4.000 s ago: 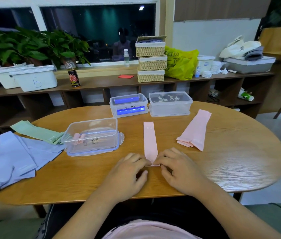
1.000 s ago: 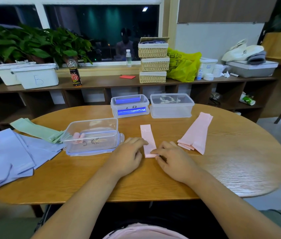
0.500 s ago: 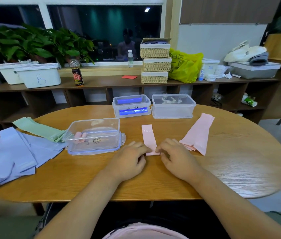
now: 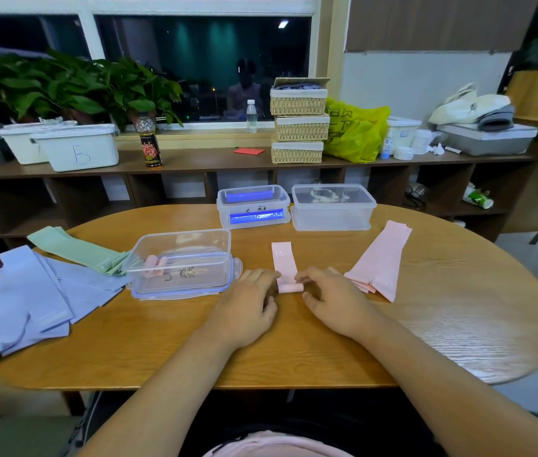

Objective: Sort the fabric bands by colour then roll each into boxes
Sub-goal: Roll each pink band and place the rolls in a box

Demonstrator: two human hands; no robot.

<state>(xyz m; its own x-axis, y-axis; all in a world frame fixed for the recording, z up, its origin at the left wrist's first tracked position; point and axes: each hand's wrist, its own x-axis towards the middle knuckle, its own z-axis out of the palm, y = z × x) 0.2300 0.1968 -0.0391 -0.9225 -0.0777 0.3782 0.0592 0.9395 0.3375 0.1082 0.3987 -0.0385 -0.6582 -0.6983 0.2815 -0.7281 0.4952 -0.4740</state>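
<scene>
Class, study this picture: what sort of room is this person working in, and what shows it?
Probably a shared workroom or craft room: a long cubby shelf holds white bins and stacked wicker baskets, and clear plastic boxes sit on the oval wooden table.

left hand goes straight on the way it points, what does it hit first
The left hand would meet the rolled end of the pale pink fabric band; its fingers seem to touch it.
</scene>
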